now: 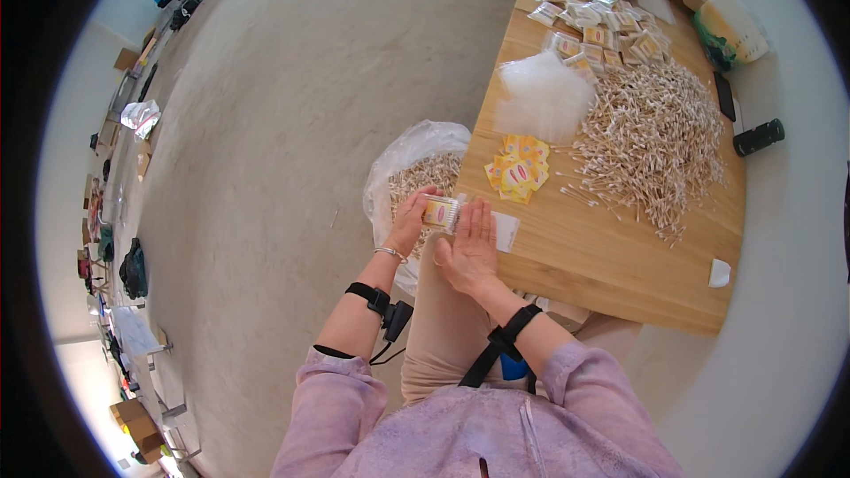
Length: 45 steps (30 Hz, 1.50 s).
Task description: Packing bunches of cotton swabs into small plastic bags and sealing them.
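Over the table's near left edge, my left hand (407, 226) is closed around a small clear pack of cotton swabs (439, 212) with a yellow card in it. My right hand (473, 252) has its fingers stretched out flat, close against the white swab tips at the pack's right end; whether it touches them I cannot tell. A white rectangular piece (506, 232) lies beside the right fingers, partly hidden by them. Yellow printed cards (517, 170) lie in a loose pile just beyond, on the wooden table (611, 274).
A large heap of loose cotton swabs (655, 137) covers the table's right side. Behind the cards are clear plastic bags (543, 99) and several filled packs (602, 35). A plastic sack of swabs (379, 175) stands left of the table. A black cylinder (759, 137) lies by the wall.
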Motion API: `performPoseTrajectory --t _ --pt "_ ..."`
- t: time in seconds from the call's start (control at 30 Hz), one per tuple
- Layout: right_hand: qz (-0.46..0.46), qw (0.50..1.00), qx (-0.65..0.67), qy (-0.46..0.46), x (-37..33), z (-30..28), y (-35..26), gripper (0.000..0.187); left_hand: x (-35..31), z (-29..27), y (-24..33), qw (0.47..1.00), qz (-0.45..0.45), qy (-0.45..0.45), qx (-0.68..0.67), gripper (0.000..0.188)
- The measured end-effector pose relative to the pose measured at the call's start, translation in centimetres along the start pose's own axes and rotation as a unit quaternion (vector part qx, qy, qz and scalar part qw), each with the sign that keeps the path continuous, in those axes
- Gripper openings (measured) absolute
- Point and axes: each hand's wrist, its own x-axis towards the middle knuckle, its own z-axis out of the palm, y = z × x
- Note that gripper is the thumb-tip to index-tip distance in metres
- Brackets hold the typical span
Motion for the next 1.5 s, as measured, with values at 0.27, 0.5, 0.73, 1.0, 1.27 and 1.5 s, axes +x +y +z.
performPoseTrajectory --t 0.27,0.5,0.73,1.0,1.27,1.5 --pt "-0.015 0.883 0.423 0.201 2.5 -0.8 1.3 0.061 0.7 -1.1 -0.2 0.998 0.054 -0.009 0.017 0.053" --pt "-0.003 0.863 0.471 0.185 3.6 0.7 -0.8 0.059 0.3 -0.1 0.1 0.998 0.047 -0.028 0.030 0.055" --pt "-0.038 0.872 0.448 0.192 4.5 1.7 -1.7 0.053 0.8 -0.2 -0.3 0.995 0.069 -0.045 0.061 0.058" --pt "-0.039 0.884 0.418 0.205 4.6 2.1 -1.4 0.048 -3.0 0.9 -0.6 0.962 -0.019 0.258 0.092 0.054" --pt "-0.044 0.893 0.402 0.201 4.8 2.1 -1.6 0.042 -3.1 4.2 -0.7 0.929 -0.055 0.334 -0.151 0.026" --pt "-0.041 0.899 0.389 0.196 4.6 2.0 -1.5 0.041 -4.9 3.2 0.7 0.922 -0.251 0.215 -0.201 0.031"
